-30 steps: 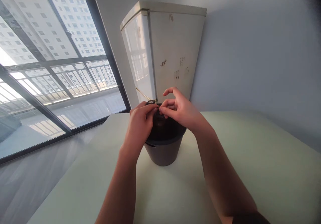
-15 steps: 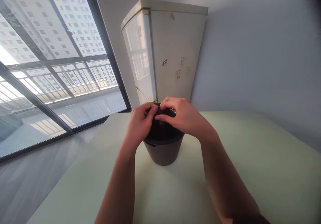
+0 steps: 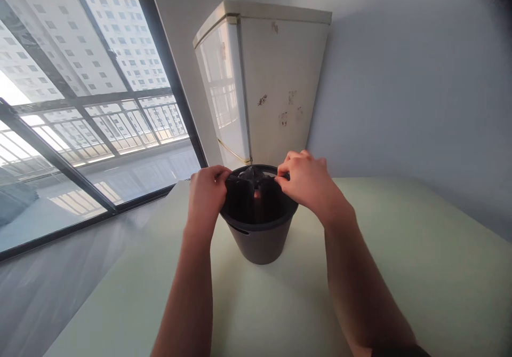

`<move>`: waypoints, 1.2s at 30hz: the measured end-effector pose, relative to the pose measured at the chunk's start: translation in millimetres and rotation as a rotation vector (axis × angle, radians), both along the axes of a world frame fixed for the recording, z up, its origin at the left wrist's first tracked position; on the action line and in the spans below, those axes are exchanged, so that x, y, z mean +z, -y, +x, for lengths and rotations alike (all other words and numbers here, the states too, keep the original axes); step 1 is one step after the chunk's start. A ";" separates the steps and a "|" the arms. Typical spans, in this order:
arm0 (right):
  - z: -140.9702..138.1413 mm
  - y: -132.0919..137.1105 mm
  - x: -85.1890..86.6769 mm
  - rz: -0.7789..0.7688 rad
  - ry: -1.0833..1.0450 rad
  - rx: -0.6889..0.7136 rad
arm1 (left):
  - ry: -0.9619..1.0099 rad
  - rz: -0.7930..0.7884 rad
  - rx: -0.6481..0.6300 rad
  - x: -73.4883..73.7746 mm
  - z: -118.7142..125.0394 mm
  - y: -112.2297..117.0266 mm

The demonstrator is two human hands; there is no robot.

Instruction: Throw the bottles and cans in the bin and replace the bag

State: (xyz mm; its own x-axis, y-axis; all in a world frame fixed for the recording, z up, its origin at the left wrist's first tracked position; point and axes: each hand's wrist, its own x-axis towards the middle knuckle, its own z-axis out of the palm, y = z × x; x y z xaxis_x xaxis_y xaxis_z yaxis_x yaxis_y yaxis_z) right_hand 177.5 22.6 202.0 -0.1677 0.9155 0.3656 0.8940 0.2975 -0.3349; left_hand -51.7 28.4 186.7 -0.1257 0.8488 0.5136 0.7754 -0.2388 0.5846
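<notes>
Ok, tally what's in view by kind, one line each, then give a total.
Hands: 2, left hand and right hand, each gripping the bag
Bins: 1, dark bin
Bags: 1, black bag inside the bin
Tables: 1, table
Fridges: 1, fridge
Total: 6

Pale table (image 3: 400, 271), stained white fridge (image 3: 280, 79), large window (image 3: 80, 106), daylit grey wall (image 3: 420, 79)
</notes>
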 end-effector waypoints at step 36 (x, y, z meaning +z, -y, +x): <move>-22.8 34.8 16.0 0.780 -1.141 0.245 | 0.523 -0.071 -0.301 6.6 11.7 15.9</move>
State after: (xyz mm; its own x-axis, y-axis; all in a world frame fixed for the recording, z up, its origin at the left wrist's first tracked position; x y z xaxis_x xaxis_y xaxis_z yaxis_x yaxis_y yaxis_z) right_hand 154.8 -12.2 218.0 0.4391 0.4072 0.8009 0.1439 0.8480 -0.5101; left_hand -40.1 12.5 193.3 -0.0950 0.9163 0.3890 0.2849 -0.3494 0.8926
